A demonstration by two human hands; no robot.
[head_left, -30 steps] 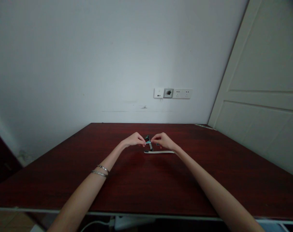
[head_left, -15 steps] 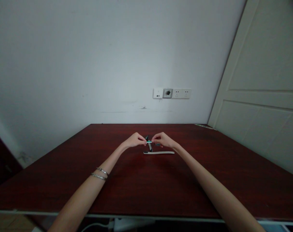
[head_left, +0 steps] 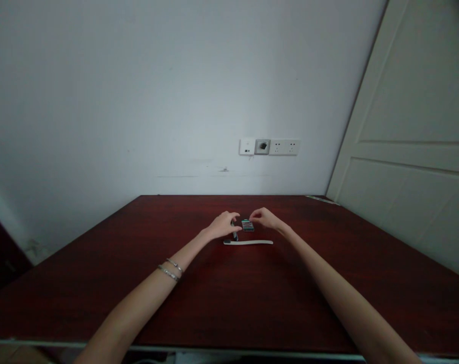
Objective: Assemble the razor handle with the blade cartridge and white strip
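My left hand (head_left: pixel 222 225) is open, thumb and fingers apart, around a slim razor-like tool with a dark and pale handle (head_left: pixel 234 234). The hand hides that tool's upper end; I cannot tell whether it touches it. Thumb and fingers of my right hand (head_left: pixel 263 218) pinch the end of a small thin teal and white strip (head_left: pixel 245 221). The strip is above or at the far edge of a small flat dark packet (head_left: pixel 248 227). Nearer me lies a long slim pale stick with a dark end (head_left: pixel 248 242), like a toothbrush.
The dark red wooden table (head_left: pixel 229 293) runs up to a white wall (head_left: pixel 138 101) with sockets (head_left: pixel 284 147). A pale panelled door (head_left: pixel 407 151) stands on the right. A thin light strip (head_left: pixel 322 200) lies at the table's far right edge.
Both hands held the teal strip between them; my left hand has let go and opened over the razor-like tool. My right hand has shifted right, bringing the strip to the packet.
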